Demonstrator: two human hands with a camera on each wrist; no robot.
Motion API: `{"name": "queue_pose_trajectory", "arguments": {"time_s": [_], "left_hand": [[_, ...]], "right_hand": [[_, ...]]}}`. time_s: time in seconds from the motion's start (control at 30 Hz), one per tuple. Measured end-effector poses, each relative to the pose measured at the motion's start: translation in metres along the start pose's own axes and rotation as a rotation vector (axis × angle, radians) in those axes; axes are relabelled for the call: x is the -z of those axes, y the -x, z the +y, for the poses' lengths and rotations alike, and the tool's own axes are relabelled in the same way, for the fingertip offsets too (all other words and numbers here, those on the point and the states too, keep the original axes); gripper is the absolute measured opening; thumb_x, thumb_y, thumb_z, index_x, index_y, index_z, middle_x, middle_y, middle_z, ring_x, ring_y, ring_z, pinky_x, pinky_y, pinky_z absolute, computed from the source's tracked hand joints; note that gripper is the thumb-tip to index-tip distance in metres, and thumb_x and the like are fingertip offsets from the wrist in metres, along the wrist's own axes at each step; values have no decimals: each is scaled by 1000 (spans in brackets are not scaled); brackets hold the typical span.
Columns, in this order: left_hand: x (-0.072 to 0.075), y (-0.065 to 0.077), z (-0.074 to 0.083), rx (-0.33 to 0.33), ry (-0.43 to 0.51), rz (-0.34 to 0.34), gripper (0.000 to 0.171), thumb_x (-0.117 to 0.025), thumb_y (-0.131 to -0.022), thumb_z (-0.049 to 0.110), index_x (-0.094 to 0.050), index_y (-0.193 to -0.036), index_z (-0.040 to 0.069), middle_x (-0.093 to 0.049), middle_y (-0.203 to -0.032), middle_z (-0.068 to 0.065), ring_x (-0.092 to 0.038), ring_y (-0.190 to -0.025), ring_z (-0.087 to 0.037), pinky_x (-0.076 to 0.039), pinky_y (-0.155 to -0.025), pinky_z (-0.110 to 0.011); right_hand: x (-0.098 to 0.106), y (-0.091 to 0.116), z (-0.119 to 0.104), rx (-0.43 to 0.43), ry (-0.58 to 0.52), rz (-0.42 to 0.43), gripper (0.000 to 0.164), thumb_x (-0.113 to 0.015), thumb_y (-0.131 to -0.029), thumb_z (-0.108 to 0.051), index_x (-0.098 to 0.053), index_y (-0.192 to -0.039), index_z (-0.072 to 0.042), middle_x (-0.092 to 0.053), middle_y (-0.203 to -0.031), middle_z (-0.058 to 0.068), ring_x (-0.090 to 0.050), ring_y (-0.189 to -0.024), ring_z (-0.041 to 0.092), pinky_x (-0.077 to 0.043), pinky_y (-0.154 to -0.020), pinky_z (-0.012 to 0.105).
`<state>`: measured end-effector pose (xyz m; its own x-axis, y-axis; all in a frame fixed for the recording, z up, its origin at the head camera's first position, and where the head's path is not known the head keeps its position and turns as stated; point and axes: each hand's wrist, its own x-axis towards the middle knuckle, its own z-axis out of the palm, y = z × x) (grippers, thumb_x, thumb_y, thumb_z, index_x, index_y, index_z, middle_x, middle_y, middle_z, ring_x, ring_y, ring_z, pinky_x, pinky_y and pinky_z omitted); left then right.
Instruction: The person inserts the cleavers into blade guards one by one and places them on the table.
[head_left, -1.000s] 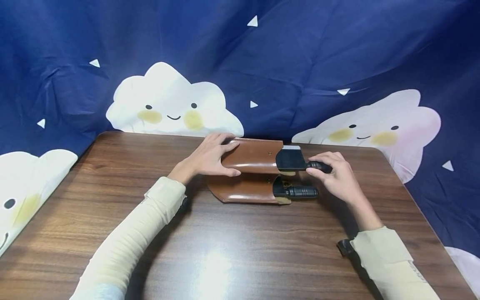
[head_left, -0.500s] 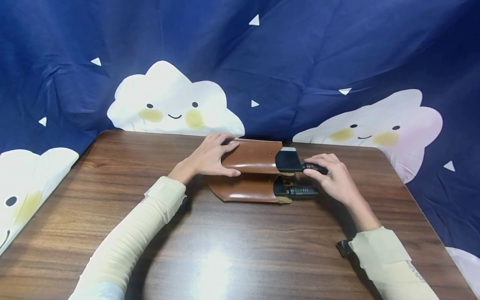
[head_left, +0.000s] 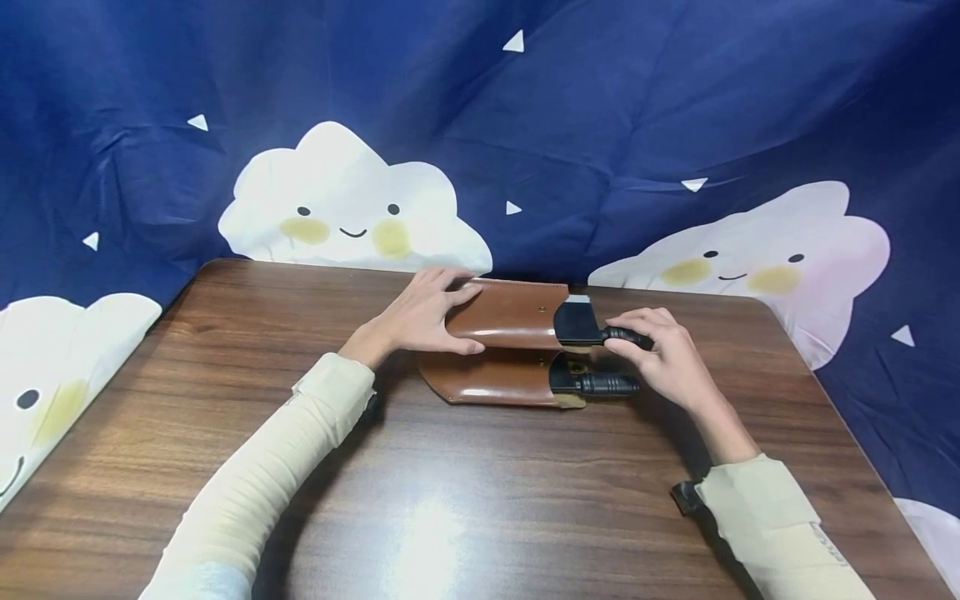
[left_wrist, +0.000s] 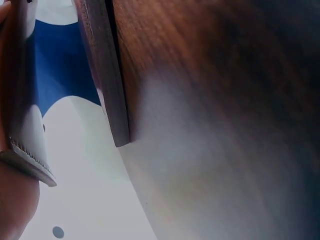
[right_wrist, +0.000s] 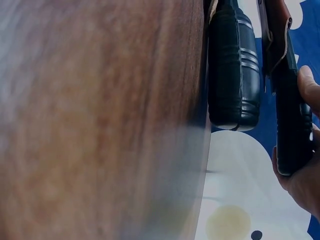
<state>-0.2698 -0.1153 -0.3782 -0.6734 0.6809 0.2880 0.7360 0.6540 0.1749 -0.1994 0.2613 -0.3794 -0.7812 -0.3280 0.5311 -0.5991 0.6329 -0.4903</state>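
Observation:
A cleaver (head_left: 578, 323) with a black blade, pale metal edge and ribbed black handle sits partly inside a brown leather sheath (head_left: 510, 315). My right hand (head_left: 667, 354) pinches its handle (right_wrist: 292, 125) between thumb and fingers. My left hand (head_left: 423, 312) grips the closed end of the sheath, thumb along the near side and fingers over the far side. In the left wrist view, part of that hand (left_wrist: 17, 200) shows at the stitched sheath end. Just nearer lies a second brown sheath (head_left: 495, 379), holding a similar tool with a black handle (head_left: 606, 384).
Both sheaths are near the back edge of a dark wood-grain table (head_left: 360, 500). Behind it hangs a blue cloth (head_left: 555, 108) printed with white smiling clouds (head_left: 352, 200). A light glare shows on the front of the tabletop.
The right hand has shifted slightly left, and the cleaver has slid deeper into the sheath, with less blade showing. The left hand and the second sheath stay in place.

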Motion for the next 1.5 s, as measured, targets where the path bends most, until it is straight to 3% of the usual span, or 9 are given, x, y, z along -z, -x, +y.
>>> {"name": "queue_pose_trajectory", "arguments": {"time_s": [0.5,1.5], "left_hand": [[1,-9,6,-26,-7,17,98,-67,-74,74,-55,-147,9,-45,-149,-16,-39,-136,-32,-25,-113,-50],[0,-11,14,-19,-35,8,98,-66,-74,75,-56,-146,10,-46,-148,-16,-39,-135,-33,-25,-114,-50]], "right_hand": [[-1,-4,-4,25,1,2,26,-81,-82,2,-76,-108,2,-73,-105,11,-57,-98,22,-40,-84,29],[-13,-8,-15,21,-7,-15,29,-80,-84,-2,-75,-112,4,-72,-108,12,-57,-100,24,-42,-84,33]]}}
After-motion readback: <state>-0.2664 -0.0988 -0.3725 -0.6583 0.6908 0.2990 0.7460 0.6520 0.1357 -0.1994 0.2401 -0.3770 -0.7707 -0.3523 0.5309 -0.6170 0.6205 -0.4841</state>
